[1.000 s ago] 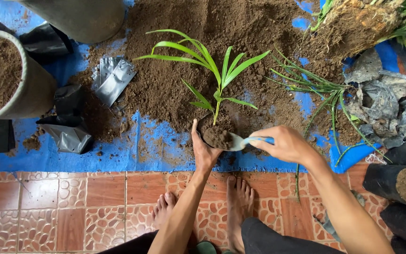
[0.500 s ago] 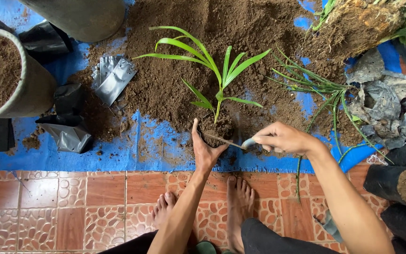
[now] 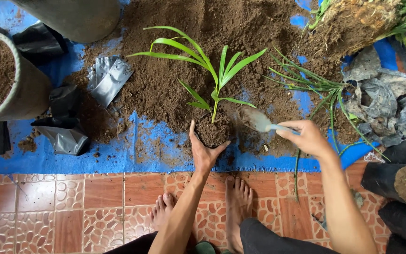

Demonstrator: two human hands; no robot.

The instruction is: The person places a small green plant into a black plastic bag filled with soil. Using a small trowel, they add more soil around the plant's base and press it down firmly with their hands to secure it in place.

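Blue tarp [image 3: 118, 155] covers the ground ahead of me, laid over a floor of reddish patterned tiles [image 3: 71, 207], and a wide heap of brown soil [image 3: 179, 70] is spread across most of it. At the far left stands a big grey pot [image 3: 24, 94] filled with soil, with crumpled black planting bags [image 3: 64, 122] lying just beside it. On the right lie uprooted grassy plants [image 3: 316, 84] and a pile of used grey bags [image 3: 381, 108], and further right, filled black bags [image 3: 391, 181] lie on the tiles. My bare feet [image 3: 238, 202] rest on the tiles at the tarp's edge.

My left hand [image 3: 205, 153] wraps from below around a small black bag of soil [image 3: 212, 131], thumb and fingers clamped on its sides, holding it upright. A young palm seedling [image 3: 217, 75] stands in that bag, its green leaves fanning out over the heap. My right hand [image 3: 308, 136] is closed around the handle of a small trowel [image 3: 259, 121], whose blade carries soil and sits just to the right of the bag's rim, near it but not quite touching.
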